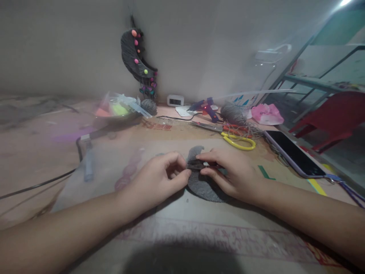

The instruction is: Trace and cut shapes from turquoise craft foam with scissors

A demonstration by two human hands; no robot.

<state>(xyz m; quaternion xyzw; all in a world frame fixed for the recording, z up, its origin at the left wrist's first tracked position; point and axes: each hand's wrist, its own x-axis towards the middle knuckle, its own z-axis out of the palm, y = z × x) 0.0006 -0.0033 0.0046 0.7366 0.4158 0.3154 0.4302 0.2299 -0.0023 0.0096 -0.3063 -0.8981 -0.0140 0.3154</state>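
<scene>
Grey yarn-wrapped crescent (203, 187) was pinched by left hand (161, 174) and right hand (238, 176), well apart from the back edge of the desk (37, 152).

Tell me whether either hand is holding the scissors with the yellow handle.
No, both the left hand and the right hand are at the dark grey piece, while the scissors lie beyond them.

A: Hands?
B: Two: one left hand (164, 173), one right hand (236, 177).
A: Grey curved items?
B: Two: one hanging crescent (129, 57), one curved piece (205, 187).
A: Yarn balls (234, 113)?
B: Two, grey.
A: Singles?
B: One glue gun (210, 110), one digital clock (175, 100), one phone (296, 154), one red chair (336, 118).
</scene>
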